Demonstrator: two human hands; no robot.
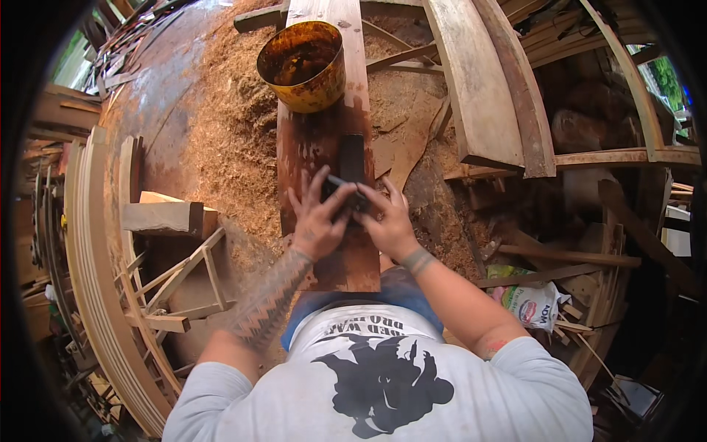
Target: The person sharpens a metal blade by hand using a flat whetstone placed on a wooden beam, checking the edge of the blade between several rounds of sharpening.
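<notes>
My left hand (321, 221) and my right hand (387, 222) meet over a wet, red-brown plank (313, 144) in front of me. Between their fingertips they grip a small, dark, flat piece (337, 180) with a bluish-grey edge, perhaps a blade; blur and the fingers hide its full shape. Under and just beyond it, a dark rectangular block (352, 152), like a sharpening stone, lies lengthwise on the plank. Farther up the plank stands a stained yellow tub (309, 96), its inside coated dark brown.
Wood shavings (236, 110) cover the ground left of the plank. Thick boards (479, 81) rest at the far right, and long strips (99, 258) stand along the left. A timber block (166, 217) sits at left. A printed plastic sack (530, 302) lies among offcuts at right.
</notes>
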